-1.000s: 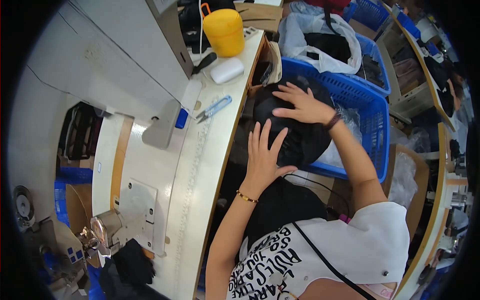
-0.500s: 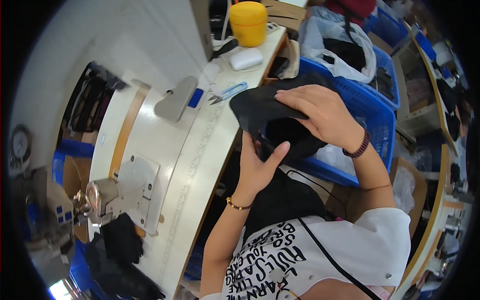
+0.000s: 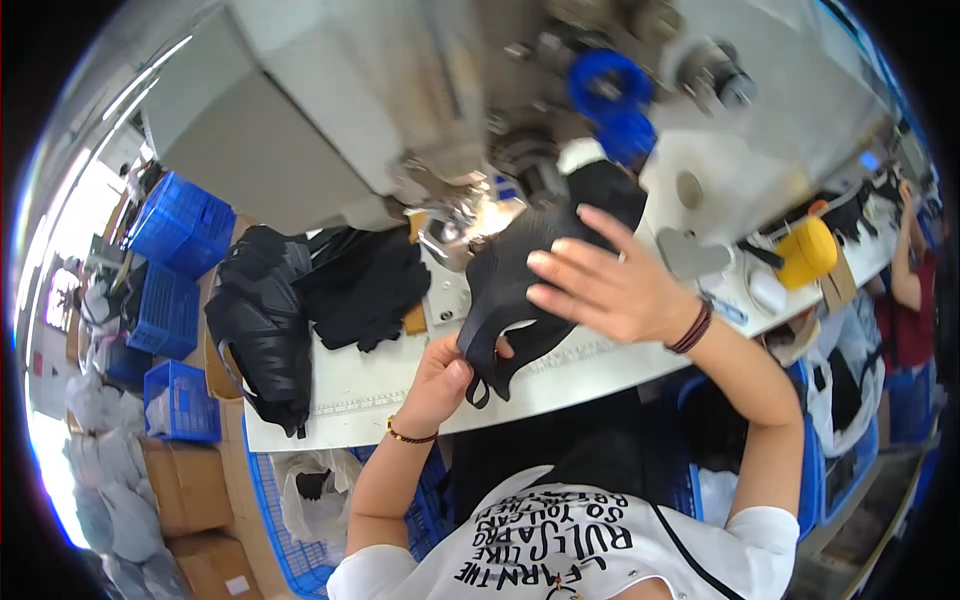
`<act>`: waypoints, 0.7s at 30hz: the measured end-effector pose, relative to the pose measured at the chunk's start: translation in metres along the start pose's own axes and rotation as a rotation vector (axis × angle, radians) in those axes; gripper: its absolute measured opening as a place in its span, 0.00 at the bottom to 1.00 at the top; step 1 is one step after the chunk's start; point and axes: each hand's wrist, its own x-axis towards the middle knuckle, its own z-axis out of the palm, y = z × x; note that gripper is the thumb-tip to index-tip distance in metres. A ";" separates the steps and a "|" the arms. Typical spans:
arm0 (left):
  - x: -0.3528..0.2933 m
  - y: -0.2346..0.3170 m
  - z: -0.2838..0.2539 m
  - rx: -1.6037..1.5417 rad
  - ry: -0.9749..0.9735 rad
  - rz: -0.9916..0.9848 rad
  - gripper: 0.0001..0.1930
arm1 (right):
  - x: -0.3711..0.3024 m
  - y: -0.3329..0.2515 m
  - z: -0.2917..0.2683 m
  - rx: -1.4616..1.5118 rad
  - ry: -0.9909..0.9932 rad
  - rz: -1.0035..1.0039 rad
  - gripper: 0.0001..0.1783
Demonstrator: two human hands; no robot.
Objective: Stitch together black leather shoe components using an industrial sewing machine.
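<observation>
A black fabric piece [image 3: 525, 270] with an opening and a narrow loop at its near end lies across the sewing machine's bed. Its far part reaches up beside the shiny metal needle area of the sewing machine [image 3: 455, 225]. My left hand [image 3: 440, 380] pinches the near edge of the piece, thumb on top. My right hand [image 3: 610, 285] is spread over the right side of the piece with its fingers apart; whether all of them touch the cloth, I cannot tell. To the left on the table lie a pile of black fabric pieces [image 3: 365, 285] and a ribbed black item [image 3: 262, 320].
At the right of the white table [image 3: 340, 385] are blue-handled thread snips [image 3: 725, 308], a white rounded object [image 3: 768, 292] and a yellow container [image 3: 805, 252]. Blue crates [image 3: 182, 225] and cardboard boxes [image 3: 185, 485] stand left. Another person [image 3: 905, 310] is at far right.
My view has swung left toward the sewing machine. Both hands have brought the black fabric piece from above the right-hand crate onto the machine bed; my right hand's fingers are now spread.
</observation>
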 end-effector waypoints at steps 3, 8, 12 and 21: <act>-0.013 -0.010 -0.041 0.148 0.055 -0.098 0.28 | 0.012 -0.019 0.027 0.095 0.066 -0.022 0.16; 0.012 -0.011 -0.041 0.119 0.039 -0.007 0.30 | 0.017 -0.041 0.042 -0.034 0.071 -0.186 0.19; 0.022 -0.012 -0.068 0.173 0.121 -0.123 0.20 | 0.022 -0.030 0.046 -0.045 0.056 -0.172 0.19; 0.017 -0.034 -0.076 0.019 0.251 0.048 0.13 | 0.019 -0.022 0.056 0.063 0.091 -0.151 0.19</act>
